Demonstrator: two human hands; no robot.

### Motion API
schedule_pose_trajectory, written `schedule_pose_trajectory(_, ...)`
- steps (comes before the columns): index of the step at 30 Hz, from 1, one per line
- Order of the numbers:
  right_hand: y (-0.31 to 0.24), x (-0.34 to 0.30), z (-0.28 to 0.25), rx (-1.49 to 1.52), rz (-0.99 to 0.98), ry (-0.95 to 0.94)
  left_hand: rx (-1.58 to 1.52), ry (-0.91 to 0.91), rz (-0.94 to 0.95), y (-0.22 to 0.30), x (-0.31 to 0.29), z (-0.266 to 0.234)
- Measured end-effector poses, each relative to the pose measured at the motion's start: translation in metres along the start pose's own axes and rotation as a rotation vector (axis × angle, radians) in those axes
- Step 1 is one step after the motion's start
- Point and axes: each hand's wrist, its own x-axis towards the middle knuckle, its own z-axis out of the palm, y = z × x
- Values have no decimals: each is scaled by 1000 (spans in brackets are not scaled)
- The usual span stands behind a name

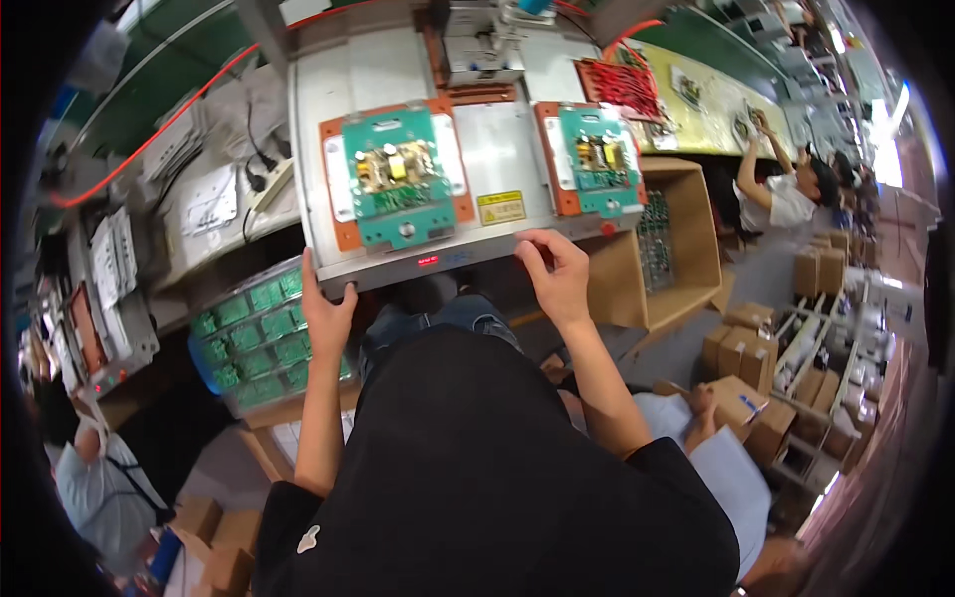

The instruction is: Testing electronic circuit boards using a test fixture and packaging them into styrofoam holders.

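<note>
My left hand (326, 310) is at the left front corner of a metal bench machine (477, 234), index finger stretched up along the side. Its thumb is spread, its tip by a dark button on the front panel. My right hand (559, 274) is at the front edge, fingers curled, thumb and index tips close together; I see nothing between them. On the machine top, a left green fixture plate (408, 237) on an orange base and a right green fixture plate (612, 204) each carry a circuit board with components. Between them is a yellow warning label (500, 208).
Below left sits a tray (261, 328) of green circuit boards. An open cardboard box (686, 239) with boards inside stands at right. Red parts (622, 88) lie on a yellow bench. A red button (608, 229) is on the front panel. Other people work nearby.
</note>
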Motion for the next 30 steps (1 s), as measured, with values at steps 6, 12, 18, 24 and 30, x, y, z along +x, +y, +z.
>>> schedule_pose_trajectory(6,-160,1,-71,1084,-693,-150,10,-67,-66,-13,11,-15)
schedule_pose_trajectory(12,-226,23,-95,1571,-1118,-526,70,226,37,-8,32,-49)
schedule_pose_trajectory(18,-189,35,-134,1551,-1036,-560,18,332,193,60,37,-9)
schedule_pose_trajectory(24,-56,23,-183,1208,-651,294,179,-51,558,187,-1,120)
schedule_pose_trajectory(30,34,61,-168,849,-23,157,409,-186,492,184,14,208)
